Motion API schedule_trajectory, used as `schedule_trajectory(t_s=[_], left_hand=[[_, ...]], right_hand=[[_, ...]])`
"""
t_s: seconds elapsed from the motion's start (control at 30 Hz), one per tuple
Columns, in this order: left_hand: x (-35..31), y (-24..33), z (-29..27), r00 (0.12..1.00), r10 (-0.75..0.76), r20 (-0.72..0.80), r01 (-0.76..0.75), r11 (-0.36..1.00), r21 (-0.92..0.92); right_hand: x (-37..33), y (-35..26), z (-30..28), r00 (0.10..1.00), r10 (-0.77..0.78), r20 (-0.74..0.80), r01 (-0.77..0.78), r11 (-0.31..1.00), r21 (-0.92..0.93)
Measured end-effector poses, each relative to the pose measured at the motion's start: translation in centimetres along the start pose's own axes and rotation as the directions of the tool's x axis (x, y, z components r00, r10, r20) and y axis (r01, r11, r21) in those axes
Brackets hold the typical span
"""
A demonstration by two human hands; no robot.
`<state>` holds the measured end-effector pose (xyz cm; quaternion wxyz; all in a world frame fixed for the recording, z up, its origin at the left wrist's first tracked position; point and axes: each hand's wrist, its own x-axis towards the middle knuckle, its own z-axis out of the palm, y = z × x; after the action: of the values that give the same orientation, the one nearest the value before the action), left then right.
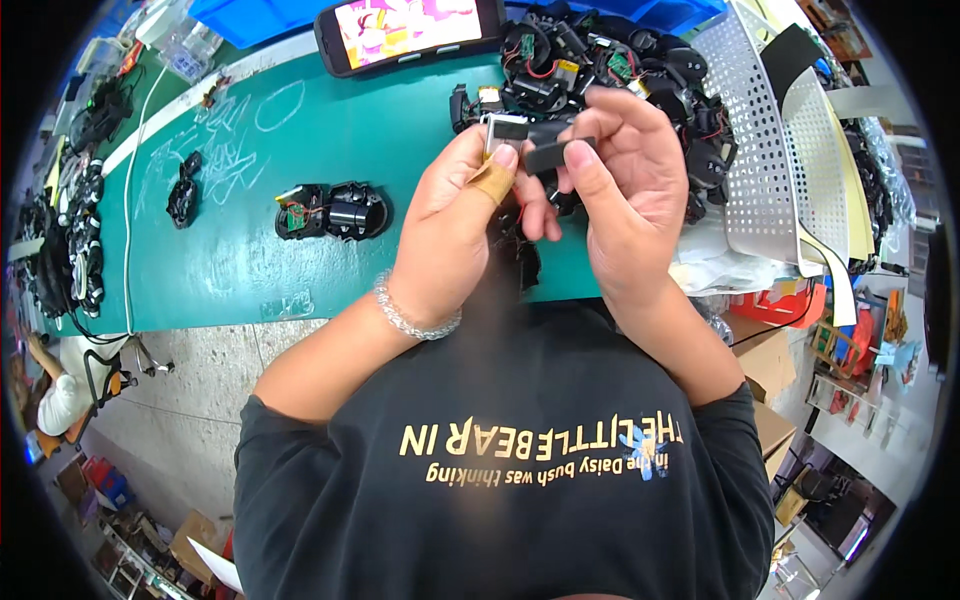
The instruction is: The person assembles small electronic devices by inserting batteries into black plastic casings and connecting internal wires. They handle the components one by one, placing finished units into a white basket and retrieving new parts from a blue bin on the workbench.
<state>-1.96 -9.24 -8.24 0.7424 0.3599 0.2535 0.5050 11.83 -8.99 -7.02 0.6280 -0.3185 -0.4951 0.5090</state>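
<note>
My left hand (445, 225) pinches a small flat rectangular part (507, 127) with a silver edge and a dark face. A tan strip is wrapped round that hand's thumb. Close beside it, my right hand (640, 190) grips a small black rectangular piece (556, 155) between thumb and fingers. Whether the two pieces touch, I cannot tell. Left of my hands, an opened black housing (332, 212) with a green circuit board and red wires lies on the green table (230, 265). Below my fingers are dark parts, mostly hidden.
Many similar black housings are heaped (610, 60) behind my right hand, against a perforated metal basket (745, 150). At the back a phone (410, 35) with a lit screen leans near a blue bin (260, 18). A small black part (184, 190) and a white cable (130, 220) lie at left.
</note>
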Motion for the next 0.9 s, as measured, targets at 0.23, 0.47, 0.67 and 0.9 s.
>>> schedule_trajectory(t_s=[0.23,0.47,0.67,0.9], left_hand=[[-0.6,-0.4,-1.0,0.987,0.15,-0.056,-0.145,0.985,0.089],[-0.9,-0.4,-1.3,0.965,0.259,-0.034,-0.242,0.937,0.251],[-1.2,-0.7,-1.7,0.92,0.389,0.035,-0.368,0.833,0.413],[-1.5,-0.6,-1.9,0.92,0.388,0.05,-0.367,0.812,0.454]], right_hand=[[-0.4,1.1,0.7,0.991,0.135,0.008,-0.135,0.99,0.029],[0.2,1.0,1.4,0.998,-0.003,0.058,-0.004,0.993,0.118],[-0.2,1.5,2.7,0.997,0.057,0.042,-0.063,0.987,0.147],[0.0,1.9,2.7,0.999,-0.014,0.041,0.01,0.995,0.101]])
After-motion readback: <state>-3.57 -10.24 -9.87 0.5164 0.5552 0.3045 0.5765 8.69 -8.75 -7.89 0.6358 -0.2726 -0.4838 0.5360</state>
